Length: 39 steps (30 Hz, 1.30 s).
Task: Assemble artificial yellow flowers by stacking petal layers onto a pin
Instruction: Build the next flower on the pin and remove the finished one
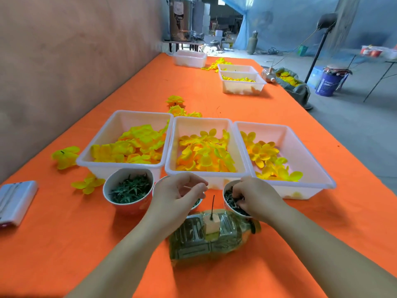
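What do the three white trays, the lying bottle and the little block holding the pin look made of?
Trays: translucent white plastic, slight sheen; yellow shows through walls. Bottle: clear glossy plastic, ribbed, see-through. Block: probably matte white foam; the pin stands stuck in it.

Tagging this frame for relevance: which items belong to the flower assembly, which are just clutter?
Job: pin, white block, bottle, left tray, middle tray, right tray, left bowl, right bowl, left hand, right hand.
Lying about: white packet, far tray, stacked trays, loose flower.
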Available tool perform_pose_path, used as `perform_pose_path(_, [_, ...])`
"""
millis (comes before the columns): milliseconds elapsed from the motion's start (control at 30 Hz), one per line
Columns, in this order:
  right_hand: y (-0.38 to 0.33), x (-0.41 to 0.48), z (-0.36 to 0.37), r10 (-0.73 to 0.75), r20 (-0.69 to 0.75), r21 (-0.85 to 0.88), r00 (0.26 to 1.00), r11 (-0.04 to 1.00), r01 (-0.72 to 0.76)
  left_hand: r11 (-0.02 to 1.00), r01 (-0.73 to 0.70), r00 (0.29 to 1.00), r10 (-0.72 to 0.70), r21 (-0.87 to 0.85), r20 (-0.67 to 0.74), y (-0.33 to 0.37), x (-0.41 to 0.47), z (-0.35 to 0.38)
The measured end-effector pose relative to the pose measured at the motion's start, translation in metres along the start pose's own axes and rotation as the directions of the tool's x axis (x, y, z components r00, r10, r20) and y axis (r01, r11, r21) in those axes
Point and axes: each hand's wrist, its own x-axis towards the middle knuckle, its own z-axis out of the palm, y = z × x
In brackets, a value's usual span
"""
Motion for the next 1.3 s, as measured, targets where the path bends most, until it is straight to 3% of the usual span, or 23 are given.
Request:
perform_pose_path(300, [-0.002,-0.015,0.000,0.037,-0.148,0.029,0.988,0.999,-0.033,0.964,-0.081,0.996,0.088,-0.255,0.014,0.006,-0.022,0.024])
perform_pose_path(500, [-0.004,-0.020,-0.007,0.101,-0.193,0.209,0.976,0.976,-0.060,0.941,-0.108,0.993,0.116,-0.320,0.006,0.007,-0.026,0.039])
perform_pose_path(667, [-0.005,-0.017,-0.019,0.162,-0.186,0.530,0.969,0.847,-0.040,0.930,-0.092,0.995,0.094,-0.356,-0.010,0.005,-0.025,0.038])
perform_pose_path(767, [-0.009,-0.021,-0.028,0.170,-0.130,0.731,0.977,0.682,-0.022,0.923,-0.104,0.994,0.092,-0.370,-0.050,0.004,-0.026,0.039])
perform_pose_path(900, [-0.022,-0.033,-0.040,0.114,-0.107,0.865,0.988,0.501,0.036,0.921,-0.146,0.987,0.111,-0.361,-0.115,0.006,-0.029,0.039])
perform_pose_path(1133, [-0.047,-0.049,-0.070,-0.109,-0.212,0.834,0.971,0.498,0.238,0.904,-0.105,0.983,0.032,-0.415,-0.179,0.006,-0.028,0.040])
perform_pose_path(1300, [-0.049,-0.050,-0.076,-0.173,-0.173,0.853,0.970,0.465,0.235,0.890,-0.115,0.984,0.042,-0.440,-0.173,0.007,-0.029,0.041])
